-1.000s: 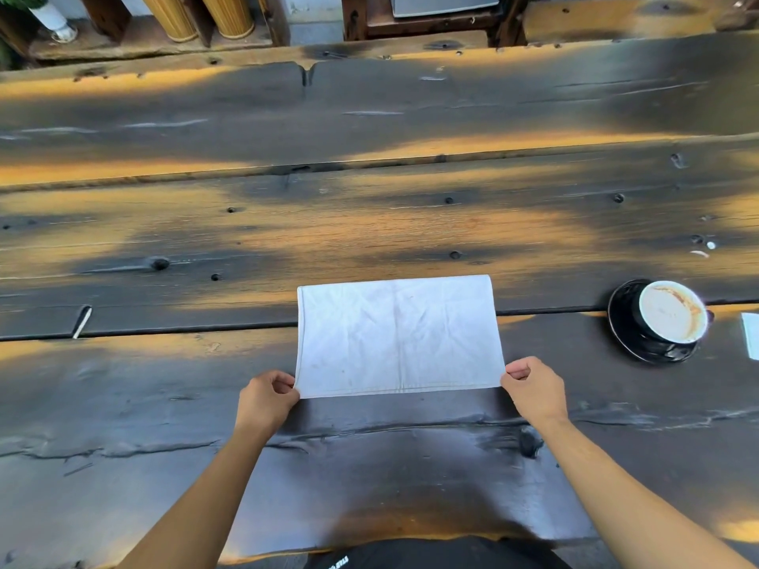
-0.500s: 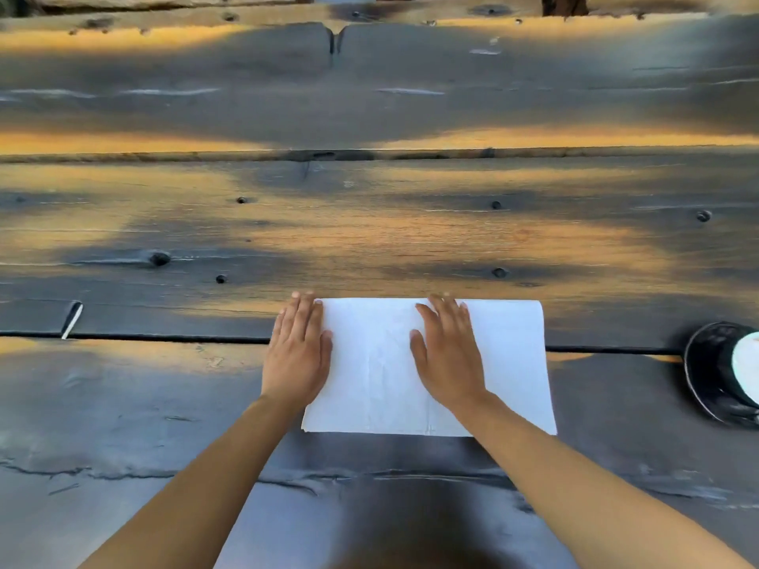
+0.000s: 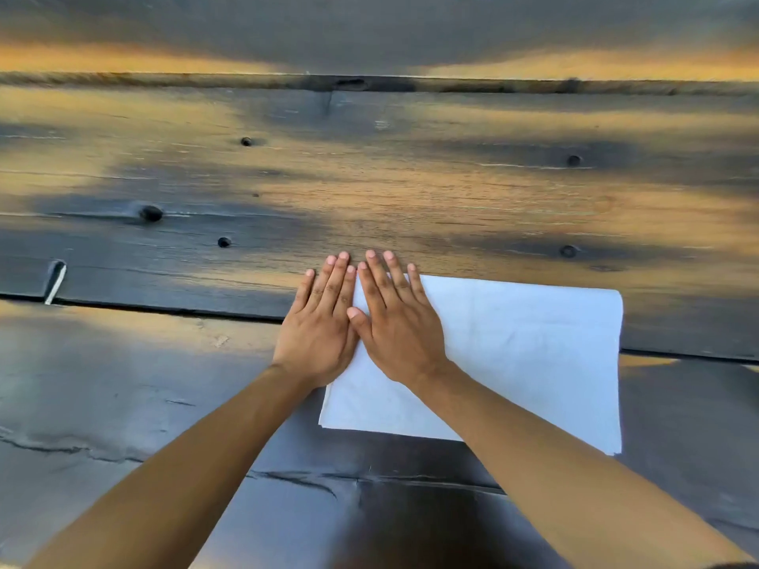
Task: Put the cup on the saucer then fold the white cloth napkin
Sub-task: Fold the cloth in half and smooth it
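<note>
Head view: white napkin (image 3: 513, 355) lying flat on the dark wooden worktop (image 3: 410, 190), a neat rectangle, near edge toward the body, right edge looking doubled, so probably folded at least once already. Both hands at its left end, side by side and touching. Left hand (image 3: 318, 326) flat, fingers straight and close together, palm partly on the cloth's left edge and partly on bare wood. Right hand (image 3: 396, 322) flat on the cloth, fingers straight and slightly fanned, tips reaching just past the far edge. No grip on either side: nothing pinched, nothing curled round, only pressing. Looks like smoothing or creasing the left end.

Cup and saucer not in this view, so impossible to confirm from here whether the first half of the task is done. Judging by the attention on the cloth, likely already handled, but only a guess.

Remaining, as far as can be judged: possibly another fold to make the rectangle smaller, then squaring up the corners. Near right corner slightly uneven, layers not quite matched, worth aligning.

Further out: knots and small holes in the planks, a seam running under the cloth, a pale scrap (image 3: 55, 281) well apart at far left.
</note>
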Available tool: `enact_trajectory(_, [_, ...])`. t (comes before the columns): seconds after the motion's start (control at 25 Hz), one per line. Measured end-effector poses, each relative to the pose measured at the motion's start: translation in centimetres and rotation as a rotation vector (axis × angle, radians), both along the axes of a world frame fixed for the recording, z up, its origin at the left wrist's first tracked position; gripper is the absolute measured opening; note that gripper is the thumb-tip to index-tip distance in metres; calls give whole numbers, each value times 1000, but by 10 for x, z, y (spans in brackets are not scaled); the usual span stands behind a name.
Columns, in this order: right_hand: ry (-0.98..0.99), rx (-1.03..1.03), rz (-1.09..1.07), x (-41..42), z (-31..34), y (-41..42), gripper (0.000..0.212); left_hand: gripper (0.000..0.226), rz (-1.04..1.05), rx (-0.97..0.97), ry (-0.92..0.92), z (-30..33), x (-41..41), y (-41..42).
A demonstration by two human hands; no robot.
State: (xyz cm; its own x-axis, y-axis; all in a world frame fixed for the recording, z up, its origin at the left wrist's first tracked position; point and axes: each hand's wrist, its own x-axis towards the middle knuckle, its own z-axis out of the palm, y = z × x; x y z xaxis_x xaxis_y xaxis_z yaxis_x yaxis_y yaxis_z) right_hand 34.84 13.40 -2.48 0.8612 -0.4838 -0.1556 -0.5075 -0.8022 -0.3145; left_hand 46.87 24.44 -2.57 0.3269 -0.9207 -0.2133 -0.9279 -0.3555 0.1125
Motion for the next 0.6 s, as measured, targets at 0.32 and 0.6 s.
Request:
enact_trajectory(0.32, [124,-107,-250,-128,-1,-76,75,68,24,44,-3,2,-1,-1])
enact_trajectory(0.6, [150,-56,-433,-175,3,-105,77,69,30,53,-3,5,-1,-3])
